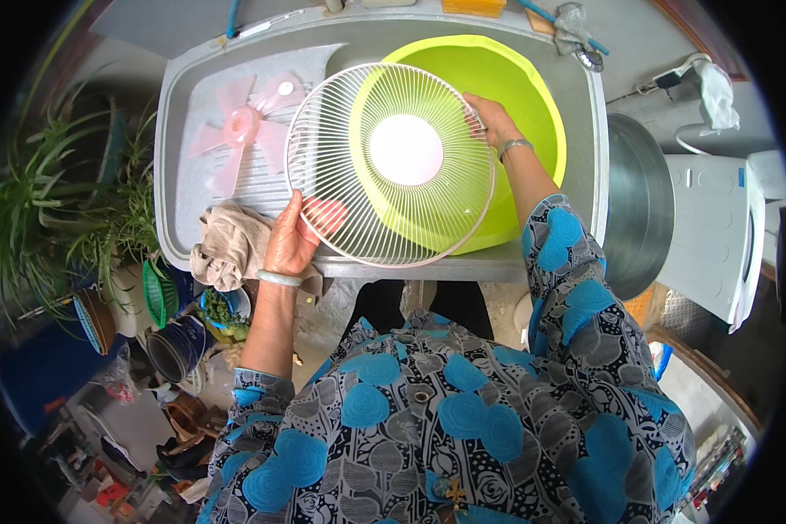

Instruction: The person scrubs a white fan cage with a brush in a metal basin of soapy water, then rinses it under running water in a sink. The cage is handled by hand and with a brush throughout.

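Note:
A round wire fan grille (407,150) with a pale pink centre disc is held by its rim above the sink. My left hand (295,239) grips its lower left edge, the fingers partly behind the wires. At its upper right edge, my right hand (488,119) holds the rim. Beneath the grille a bright green plastic basin (527,111) stands in the sink (580,141). A pink fan blade (241,126) lies on the ribbed drainboard at the left. Beside my left hand, a beige cloth (230,243) hangs partly over the sink's front edge.
A large round metal tub (638,203) stands right of the sink, with a white appliance (711,229) beyond. Potted plants (46,203), a green basket (160,293) and a dark bucket (173,348) are at the left. A metal strainer (589,60) lies at the back right rim.

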Demonstrator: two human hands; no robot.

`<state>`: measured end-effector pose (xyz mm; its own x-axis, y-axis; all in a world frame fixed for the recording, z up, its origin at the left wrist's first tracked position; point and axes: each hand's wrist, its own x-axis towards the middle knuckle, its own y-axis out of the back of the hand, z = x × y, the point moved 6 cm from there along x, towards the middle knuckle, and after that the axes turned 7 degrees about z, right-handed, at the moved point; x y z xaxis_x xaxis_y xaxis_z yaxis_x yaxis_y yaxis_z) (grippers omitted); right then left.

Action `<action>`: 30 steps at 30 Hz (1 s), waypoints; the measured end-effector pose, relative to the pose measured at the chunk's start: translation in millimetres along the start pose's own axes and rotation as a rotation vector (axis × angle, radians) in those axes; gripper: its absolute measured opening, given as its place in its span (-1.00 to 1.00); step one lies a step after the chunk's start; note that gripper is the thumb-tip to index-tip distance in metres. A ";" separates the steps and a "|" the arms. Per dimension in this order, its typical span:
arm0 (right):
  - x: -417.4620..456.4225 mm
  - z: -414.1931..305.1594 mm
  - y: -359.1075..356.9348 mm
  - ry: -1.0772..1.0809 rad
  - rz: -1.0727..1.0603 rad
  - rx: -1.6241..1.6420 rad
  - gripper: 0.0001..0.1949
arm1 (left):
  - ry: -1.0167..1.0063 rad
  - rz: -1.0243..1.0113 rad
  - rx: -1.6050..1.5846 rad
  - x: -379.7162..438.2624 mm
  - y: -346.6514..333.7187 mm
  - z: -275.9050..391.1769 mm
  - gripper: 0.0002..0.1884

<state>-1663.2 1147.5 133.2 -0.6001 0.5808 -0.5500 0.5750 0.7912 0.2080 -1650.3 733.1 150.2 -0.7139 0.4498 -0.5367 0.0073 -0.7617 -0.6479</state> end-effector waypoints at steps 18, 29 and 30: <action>-65.2 5.6 51.6 0.207 0.115 -0.314 -0.84 | -0.206 0.197 0.030 14.4 -4.2 47.0 -0.69; -229.0 -67.9 -131.9 1.400 0.344 -0.440 -0.80 | -0.276 0.115 -0.023 29.2 -91.3 14.9 -0.74; -201.6 -76.4 -122.9 1.383 0.440 -0.497 -0.82 | -0.269 0.091 0.044 23.7 -103.6 12.6 -0.74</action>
<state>-1655.4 947.7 280.4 -0.6305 0.2741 0.7261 0.7705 0.3335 0.5432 -1676.8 816.8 211.4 -0.8720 0.2432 -0.4248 0.0533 -0.8155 -0.5763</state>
